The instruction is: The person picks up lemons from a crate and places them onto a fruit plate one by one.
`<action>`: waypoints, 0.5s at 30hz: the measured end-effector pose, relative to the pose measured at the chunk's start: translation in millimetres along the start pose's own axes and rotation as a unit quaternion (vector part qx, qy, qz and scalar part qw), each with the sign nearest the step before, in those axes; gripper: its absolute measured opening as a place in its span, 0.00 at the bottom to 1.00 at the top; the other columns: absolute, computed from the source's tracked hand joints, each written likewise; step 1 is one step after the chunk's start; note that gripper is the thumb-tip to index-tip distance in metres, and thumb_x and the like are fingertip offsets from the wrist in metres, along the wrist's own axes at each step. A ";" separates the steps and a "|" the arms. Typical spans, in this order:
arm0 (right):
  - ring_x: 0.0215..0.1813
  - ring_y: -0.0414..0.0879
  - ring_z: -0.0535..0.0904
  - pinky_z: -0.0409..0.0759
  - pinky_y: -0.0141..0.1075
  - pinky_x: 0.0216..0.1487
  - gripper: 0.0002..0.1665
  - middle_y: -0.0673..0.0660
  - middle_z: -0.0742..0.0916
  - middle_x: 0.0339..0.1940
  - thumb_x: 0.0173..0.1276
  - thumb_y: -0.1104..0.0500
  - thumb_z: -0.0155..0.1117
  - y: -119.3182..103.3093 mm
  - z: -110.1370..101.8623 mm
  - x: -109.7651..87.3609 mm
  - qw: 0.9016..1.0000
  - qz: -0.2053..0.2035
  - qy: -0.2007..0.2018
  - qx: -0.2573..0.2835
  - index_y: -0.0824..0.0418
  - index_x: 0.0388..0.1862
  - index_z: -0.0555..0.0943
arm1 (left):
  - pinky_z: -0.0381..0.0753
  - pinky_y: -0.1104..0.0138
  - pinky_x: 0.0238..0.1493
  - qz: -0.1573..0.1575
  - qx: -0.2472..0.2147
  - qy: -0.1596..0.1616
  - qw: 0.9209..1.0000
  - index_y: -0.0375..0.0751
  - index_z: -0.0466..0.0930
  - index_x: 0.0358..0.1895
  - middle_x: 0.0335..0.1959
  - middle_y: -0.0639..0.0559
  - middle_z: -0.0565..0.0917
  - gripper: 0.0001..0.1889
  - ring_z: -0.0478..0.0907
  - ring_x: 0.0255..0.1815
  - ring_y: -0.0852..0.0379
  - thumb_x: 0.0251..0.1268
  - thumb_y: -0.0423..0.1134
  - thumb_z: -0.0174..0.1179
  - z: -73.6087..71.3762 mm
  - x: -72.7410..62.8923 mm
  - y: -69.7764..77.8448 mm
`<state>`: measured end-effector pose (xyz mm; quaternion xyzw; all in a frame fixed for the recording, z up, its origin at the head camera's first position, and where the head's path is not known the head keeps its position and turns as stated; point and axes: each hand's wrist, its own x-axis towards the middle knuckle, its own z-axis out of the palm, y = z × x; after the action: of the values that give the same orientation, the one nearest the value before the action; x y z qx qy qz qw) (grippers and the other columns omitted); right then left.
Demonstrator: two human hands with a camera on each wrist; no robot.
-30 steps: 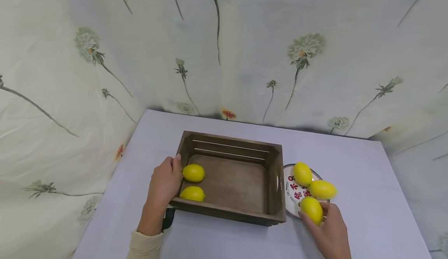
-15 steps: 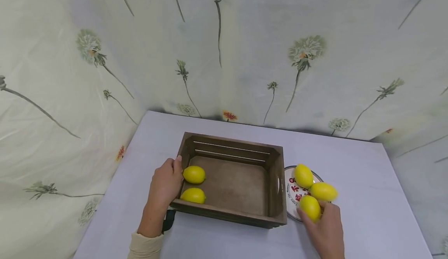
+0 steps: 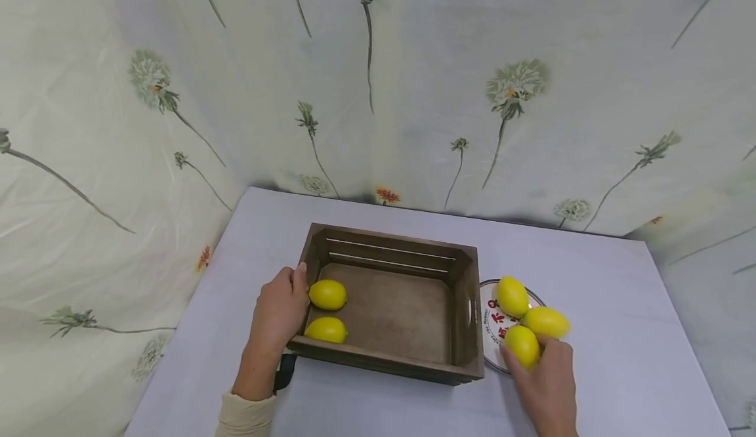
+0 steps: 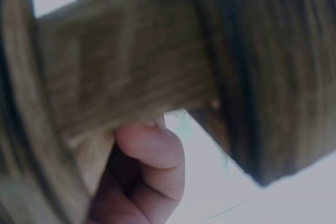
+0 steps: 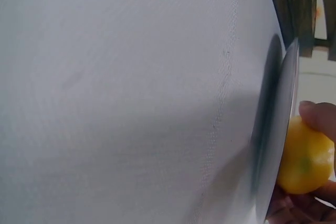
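Note:
My left hand (image 3: 279,309) grips the left end of a brown wooden crate (image 3: 390,312). Its curled fingers (image 4: 152,150) show at the lower edge of a slat in the left wrist view. Two lemons, a far one (image 3: 327,294) and a near one (image 3: 326,330), lie inside along the crate's left end. To the right of the crate, my right hand (image 3: 548,381) holds another lemon (image 3: 522,347) between thumb and fingers, low over a white plate (image 3: 492,350) with red characters. In the right wrist view this lemon (image 5: 304,156) sits right at the plate's face.
Two more lemons rest on the plate, one at the back (image 3: 512,296) and one at the right (image 3: 546,323). The crate stands close to the plate's left side. A white-covered table (image 3: 620,306) lies beneath, with a dandelion-print cloth (image 3: 413,83) behind and at the sides.
My right hand has shifted slightly left and away from me with the lemon, further over the plate. The left hand stays on the crate.

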<state>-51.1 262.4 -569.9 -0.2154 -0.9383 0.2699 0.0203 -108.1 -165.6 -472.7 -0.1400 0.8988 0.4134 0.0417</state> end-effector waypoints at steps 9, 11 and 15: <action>0.52 0.67 0.69 0.73 0.63 0.61 0.48 0.75 0.68 0.59 0.65 0.52 0.78 -1.6 -1.9 2.6 1.000 0.005 -0.005 -0.001 0.77 0.69 0.62 | 0.75 0.63 0.24 0.002 -0.003 0.001 1.000 0.34 0.77 0.41 0.25 0.47 0.79 0.25 0.74 0.23 0.51 0.87 0.53 0.41 0.4 0.1 -0.2; 0.52 0.67 0.69 0.73 0.63 0.62 0.48 0.75 0.68 0.60 0.65 0.52 0.77 -1.5 -2.0 2.6 1.000 0.006 -0.005 -0.002 0.77 0.69 0.62 | 0.75 0.63 0.24 0.002 -0.004 0.001 1.000 0.34 0.77 0.41 0.25 0.47 0.79 0.25 0.74 0.23 0.51 0.87 0.53 0.41 0.4 0.0 0.1; 0.52 0.67 0.69 0.73 0.62 0.61 0.47 0.75 0.69 0.60 0.65 0.52 0.78 -1.7 -2.1 2.7 1.000 0.007 -0.003 -0.005 0.77 0.68 0.62 | 0.75 0.63 0.24 0.001 -0.005 0.002 1.000 0.34 0.77 0.41 0.25 0.47 0.80 0.25 0.74 0.23 0.51 0.87 0.53 0.42 0.5 -0.3 0.9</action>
<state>-53.9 263.2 -567.4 -0.2209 -0.9382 0.2661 0.0147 -108.1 -164.6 -472.3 -0.1403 0.8969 0.4176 0.0386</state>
